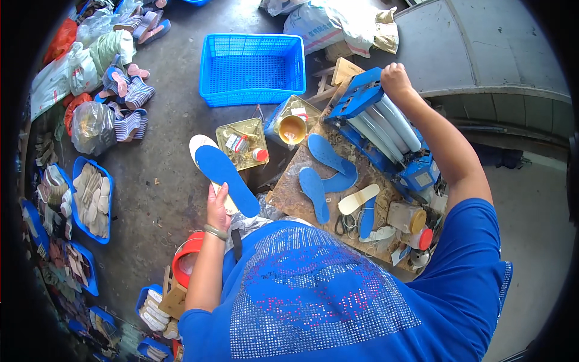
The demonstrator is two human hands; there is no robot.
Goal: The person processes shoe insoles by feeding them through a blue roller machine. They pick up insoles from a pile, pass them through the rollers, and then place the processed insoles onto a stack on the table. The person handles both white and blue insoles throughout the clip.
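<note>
I'm seeing one stacked insole pair (228,176) — loose insoles (313,196) seemingly left.
Left fingers (222,192) are holding it, right fingers (391,70) gripping a blue machine (357,101).

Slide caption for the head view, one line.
Left hand holding a blue sole over a pale sole, right hand at a blue roller machine, more soles on the worktable.
</note>
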